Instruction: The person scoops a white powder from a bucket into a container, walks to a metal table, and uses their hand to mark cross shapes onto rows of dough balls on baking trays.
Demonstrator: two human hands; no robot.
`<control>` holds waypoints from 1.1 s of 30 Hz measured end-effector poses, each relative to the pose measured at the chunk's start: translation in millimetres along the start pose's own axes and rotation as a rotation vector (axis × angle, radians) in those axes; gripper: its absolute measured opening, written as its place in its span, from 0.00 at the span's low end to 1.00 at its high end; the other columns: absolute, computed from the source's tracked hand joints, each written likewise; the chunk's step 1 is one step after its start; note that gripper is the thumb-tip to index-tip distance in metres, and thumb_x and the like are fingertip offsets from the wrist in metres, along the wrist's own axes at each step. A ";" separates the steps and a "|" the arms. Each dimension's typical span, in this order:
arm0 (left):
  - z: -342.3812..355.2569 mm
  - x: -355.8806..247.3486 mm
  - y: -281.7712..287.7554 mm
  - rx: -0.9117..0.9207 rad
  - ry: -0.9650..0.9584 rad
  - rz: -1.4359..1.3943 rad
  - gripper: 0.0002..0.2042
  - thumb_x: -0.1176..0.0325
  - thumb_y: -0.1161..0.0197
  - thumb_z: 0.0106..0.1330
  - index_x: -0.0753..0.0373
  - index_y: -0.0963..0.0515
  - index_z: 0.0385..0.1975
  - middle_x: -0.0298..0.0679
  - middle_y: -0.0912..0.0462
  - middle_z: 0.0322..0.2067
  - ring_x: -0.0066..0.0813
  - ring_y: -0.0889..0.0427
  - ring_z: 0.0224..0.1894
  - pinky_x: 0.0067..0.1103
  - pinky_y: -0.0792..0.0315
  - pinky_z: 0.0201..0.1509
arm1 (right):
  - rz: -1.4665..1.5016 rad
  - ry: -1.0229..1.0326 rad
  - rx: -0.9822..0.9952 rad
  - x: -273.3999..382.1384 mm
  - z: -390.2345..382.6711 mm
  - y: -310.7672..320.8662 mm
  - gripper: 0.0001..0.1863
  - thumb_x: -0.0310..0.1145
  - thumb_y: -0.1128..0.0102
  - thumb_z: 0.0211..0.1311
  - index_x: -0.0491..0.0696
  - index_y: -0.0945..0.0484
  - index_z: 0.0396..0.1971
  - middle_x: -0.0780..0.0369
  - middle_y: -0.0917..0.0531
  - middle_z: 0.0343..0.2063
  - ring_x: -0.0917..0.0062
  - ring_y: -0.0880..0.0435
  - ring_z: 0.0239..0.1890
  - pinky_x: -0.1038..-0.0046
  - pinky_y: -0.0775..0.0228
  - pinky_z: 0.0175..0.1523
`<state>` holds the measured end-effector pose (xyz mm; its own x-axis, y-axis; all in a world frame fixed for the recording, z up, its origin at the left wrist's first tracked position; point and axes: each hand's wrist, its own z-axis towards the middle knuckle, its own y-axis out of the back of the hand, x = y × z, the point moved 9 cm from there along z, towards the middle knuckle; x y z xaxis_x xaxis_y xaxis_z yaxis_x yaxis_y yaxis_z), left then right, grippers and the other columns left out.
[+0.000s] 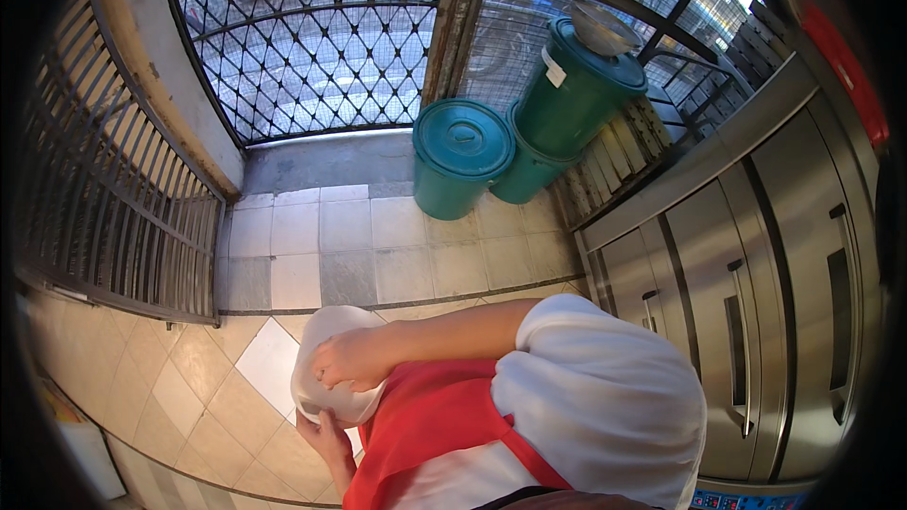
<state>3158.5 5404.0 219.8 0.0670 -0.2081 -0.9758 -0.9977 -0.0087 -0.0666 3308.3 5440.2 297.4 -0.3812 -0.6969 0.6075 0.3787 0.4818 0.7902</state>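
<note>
A smooth white, rounded, bowl-like container (pixel 319 324) is held close against the front of the red apron I wear. My left hand (pixel 328 434) grips it from below, with the thumb up at its lower edge. Across its near side reaches my right hand (pixel 348 361), fingers curled inward against the white surface. Whether those fingers hold anything small is hidden. What the container has inside does not show. My right forearm comes in from the white sleeve on the right.
Green lidded bins (pixel 463 146) stand by the far wall, one stacked high with a metal bowl (pixel 605 28) on top. A black lattice gate (pixel 321 47) lies ahead. Slatted metal bars (pixel 123 170) stand at left, steel oven doors (pixel 737 293) at right. Tiles (pixel 227 382) cover the floor.
</note>
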 end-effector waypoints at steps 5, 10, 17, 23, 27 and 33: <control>111.8 -1.4 -39.3 0.149 0.027 -0.025 0.20 0.76 0.46 0.57 0.77 0.28 0.51 0.47 0.20 0.45 0.31 0.21 0.46 0.25 0.27 0.52 | 0.013 -0.176 -0.033 -88.7 12.7 51.5 0.21 0.31 0.33 0.51 0.50 0.18 0.48 0.60 0.24 0.59 0.65 0.31 0.64 0.62 0.38 0.69; 218.7 -47.1 -70.6 0.244 -0.022 0.099 0.18 0.77 0.47 0.55 0.77 0.26 0.46 0.46 0.18 0.38 0.30 0.20 0.40 0.25 0.26 0.47 | 0.048 -0.371 -0.149 -165.1 34.5 107.6 0.21 0.30 0.32 0.51 0.50 0.18 0.49 0.60 0.25 0.59 0.64 0.31 0.64 0.62 0.37 0.68; 324.9 -82.8 -85.4 0.374 -0.003 0.134 0.18 0.77 0.47 0.54 0.77 0.26 0.46 0.47 0.18 0.39 0.30 0.20 0.40 0.25 0.26 0.47 | 0.033 -0.447 -0.304 -227.9 66.8 159.5 0.20 0.30 0.32 0.50 0.50 0.18 0.47 0.60 0.25 0.59 0.64 0.31 0.65 0.62 0.36 0.68; 359.7 -88.5 -93.6 0.380 -0.016 0.147 0.19 0.77 0.46 0.54 0.77 0.27 0.47 0.47 0.18 0.40 0.31 0.20 0.42 0.25 0.27 0.50 | 0.025 -0.444 -0.305 -257.5 81.3 175.9 0.21 0.31 0.31 0.50 0.49 0.17 0.47 0.59 0.25 0.59 0.64 0.32 0.65 0.62 0.37 0.68; 365.1 -86.7 -99.4 0.354 -0.030 0.167 0.20 0.77 0.46 0.54 0.77 0.27 0.49 0.48 0.19 0.42 0.31 0.21 0.44 0.26 0.27 0.52 | 0.027 -0.423 -0.275 -264.2 78.0 188.9 0.22 0.30 0.31 0.49 0.49 0.17 0.48 0.59 0.26 0.60 0.65 0.33 0.66 0.62 0.38 0.68; 344.6 -83.3 -124.6 0.328 0.006 0.092 0.22 0.76 0.47 0.56 0.77 0.28 0.52 0.47 0.20 0.45 0.32 0.22 0.46 0.26 0.28 0.53 | -0.096 -0.315 -0.188 -257.1 55.6 199.8 0.25 0.32 0.31 0.47 0.50 0.18 0.50 0.60 0.25 0.59 0.65 0.34 0.67 0.62 0.39 0.68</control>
<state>3279.2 5759.4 237.6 -0.0246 -0.1994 -0.9796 -0.9447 0.3251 -0.0425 3435.1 5745.1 303.5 -0.6522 -0.5226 0.5491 0.4656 0.2955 0.8342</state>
